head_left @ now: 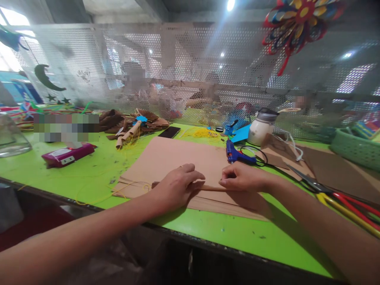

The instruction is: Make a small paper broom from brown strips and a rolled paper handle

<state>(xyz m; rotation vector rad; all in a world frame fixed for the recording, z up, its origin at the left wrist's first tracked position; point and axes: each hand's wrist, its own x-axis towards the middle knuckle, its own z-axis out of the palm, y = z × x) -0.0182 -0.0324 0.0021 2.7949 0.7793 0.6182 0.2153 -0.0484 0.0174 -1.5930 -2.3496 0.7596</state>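
A thin roll of brown paper (210, 187) lies across a brown cardboard sheet (166, 158) on the green table (89, 170). My left hand (175, 186) is closed over the roll's left end, fingers curled on top. My right hand (242, 178) pinches the roll's right end. The middle of the roll shows between the two hands. Loose yellow thread (130, 187) trails off the sheet's left edge.
A blue glue gun (236, 154) with a black cord lies behind my right hand. Scissors (308, 181) and coloured sticks (353, 209) sit at right, a green basket (353, 148) beyond. A white jar (261, 128), a phone (169, 132), rolled paper pieces (127, 134) and a pink box (67, 154) stand further back.
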